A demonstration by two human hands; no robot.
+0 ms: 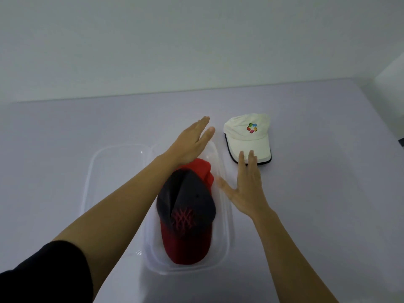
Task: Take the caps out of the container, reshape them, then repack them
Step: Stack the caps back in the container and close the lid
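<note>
One white cap (249, 136) lies out on the desk (328, 193); two caps (188, 215) remain in the clear container (227, 237); both hands (192, 143), flat and open, hold nothing

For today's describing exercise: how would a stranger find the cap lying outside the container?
Start at the clear container on the grey table. Beyond its far right corner lies the cream cap. Unlike the dark-and-red caps inside, it is pale, with a multicoloured logo.
</note>
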